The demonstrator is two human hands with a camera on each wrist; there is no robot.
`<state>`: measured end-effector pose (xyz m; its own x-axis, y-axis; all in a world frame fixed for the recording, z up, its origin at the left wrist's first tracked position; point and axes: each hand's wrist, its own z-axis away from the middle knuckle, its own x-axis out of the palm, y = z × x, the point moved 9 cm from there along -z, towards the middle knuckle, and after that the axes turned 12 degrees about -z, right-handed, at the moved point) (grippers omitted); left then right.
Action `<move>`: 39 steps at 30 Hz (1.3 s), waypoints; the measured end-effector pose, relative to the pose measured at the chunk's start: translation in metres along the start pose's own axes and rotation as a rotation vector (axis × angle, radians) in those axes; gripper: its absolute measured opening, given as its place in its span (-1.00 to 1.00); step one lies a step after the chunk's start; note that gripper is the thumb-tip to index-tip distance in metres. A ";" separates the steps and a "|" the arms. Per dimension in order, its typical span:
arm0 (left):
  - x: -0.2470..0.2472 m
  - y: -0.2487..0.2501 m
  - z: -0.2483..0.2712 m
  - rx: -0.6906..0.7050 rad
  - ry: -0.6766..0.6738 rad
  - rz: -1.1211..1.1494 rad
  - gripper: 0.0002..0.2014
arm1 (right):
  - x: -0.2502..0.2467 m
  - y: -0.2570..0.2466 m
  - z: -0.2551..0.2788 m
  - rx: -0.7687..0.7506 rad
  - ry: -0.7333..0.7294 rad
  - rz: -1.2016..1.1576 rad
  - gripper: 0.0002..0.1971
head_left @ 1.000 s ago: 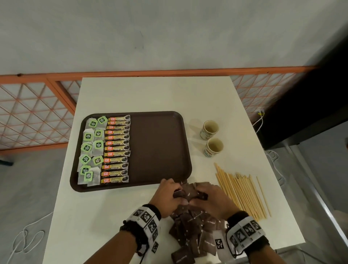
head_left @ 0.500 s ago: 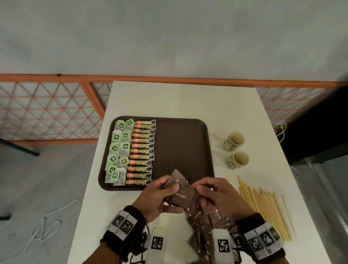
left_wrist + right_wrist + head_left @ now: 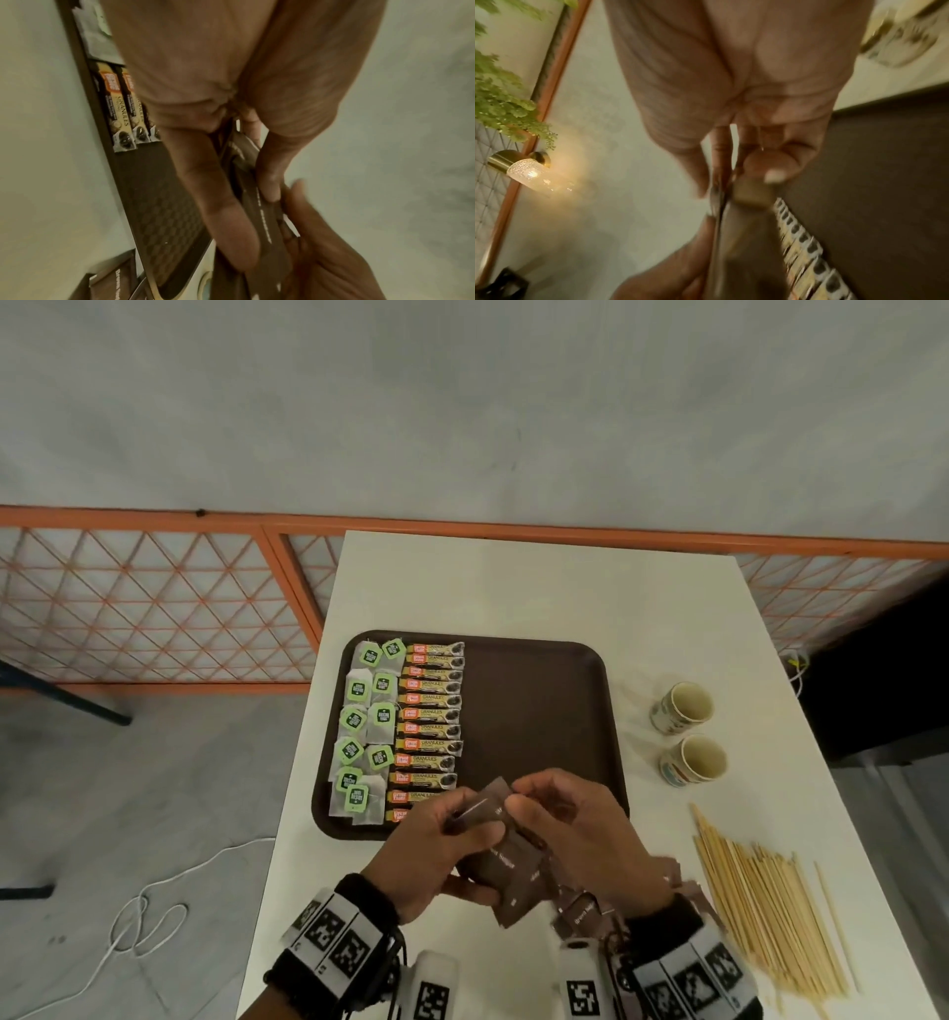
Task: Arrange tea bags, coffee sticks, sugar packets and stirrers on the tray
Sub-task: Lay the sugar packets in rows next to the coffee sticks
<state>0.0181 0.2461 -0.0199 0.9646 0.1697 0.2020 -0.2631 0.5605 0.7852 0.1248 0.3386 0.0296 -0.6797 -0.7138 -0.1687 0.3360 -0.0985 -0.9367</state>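
A dark brown tray [image 3: 539, 711] lies on the white table, with green-tagged tea bags [image 3: 362, 726] in its left column and coffee sticks [image 3: 429, 726] beside them. My left hand [image 3: 452, 834] grips a stack of brown sugar packets [image 3: 508, 870] just above the tray's near edge. My right hand [image 3: 518, 806] pinches the top packet of that stack between thumb and fingers. In the left wrist view the packets [image 3: 262, 215] sit between my thumb and fingers. The right wrist view shows a blurred packet [image 3: 734, 213] edge-on. Wooden stirrers [image 3: 765, 901] lie at the right.
Two paper cups [image 3: 685, 706] [image 3: 696, 760] stand right of the tray. More loose sugar packets [image 3: 585, 914] lie on the table near my wrists. The tray's right half is bare. An orange lattice fence [image 3: 154, 608] runs behind the table.
Both hands lifted from the packet pile on the table with a stack of packets and moved up over the tray's near edge. The head view shifted left.
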 end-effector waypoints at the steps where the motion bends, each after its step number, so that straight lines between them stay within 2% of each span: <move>1: 0.000 0.001 0.000 -0.003 -0.016 -0.023 -0.71 | 0.002 -0.002 -0.004 -0.017 0.022 0.035 -0.89; 3: -0.002 0.002 0.000 -0.002 -0.031 -0.017 -0.68 | 0.000 -0.001 -0.011 0.007 0.083 0.013 -0.90; 5: -0.007 0.004 -0.001 0.006 -0.040 -0.007 -0.65 | -0.006 0.002 -0.013 0.076 0.132 -0.133 -0.86; 10: -0.023 0.004 -0.005 -0.007 -0.024 -0.049 -0.71 | -0.019 0.003 -0.020 0.136 0.172 -0.300 -0.77; 14: -0.045 0.008 -0.012 0.035 0.132 -0.037 -0.66 | -0.022 0.002 -0.028 0.157 0.145 -0.386 -0.74; 16: -0.056 0.016 -0.018 0.090 0.237 -0.083 -0.71 | -0.013 0.000 -0.032 0.164 0.076 -0.366 -0.73; 19: -0.059 0.027 -0.026 0.121 0.280 -0.099 -0.80 | -0.003 0.001 -0.041 0.173 0.051 -0.338 -0.69; 25: -0.062 0.031 -0.042 0.104 0.240 -0.006 -0.87 | 0.002 0.014 -0.060 0.195 0.156 -0.302 -0.88; 29: -0.058 0.018 -0.052 0.049 0.096 0.074 -0.60 | 0.010 0.014 -0.067 0.229 0.096 -0.292 -0.90; 32: -0.060 0.004 -0.058 -0.036 0.080 0.222 -0.60 | 0.002 0.014 -0.067 0.269 0.115 -0.415 -0.88; 36: -0.061 -0.002 -0.062 -0.082 0.080 0.293 -0.71 | -0.014 0.027 -0.074 0.361 0.244 -0.740 -0.87; 39: -0.067 -0.003 -0.059 -0.093 0.096 0.303 -0.72 | -0.025 0.036 -0.111 0.380 0.315 -0.754 -0.89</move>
<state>-0.0473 0.2811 -0.0709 0.8371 0.4134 0.3583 -0.5426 0.5434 0.6405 0.0814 0.4297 -0.0345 -0.9354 -0.1492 0.3205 -0.1164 -0.7259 -0.6779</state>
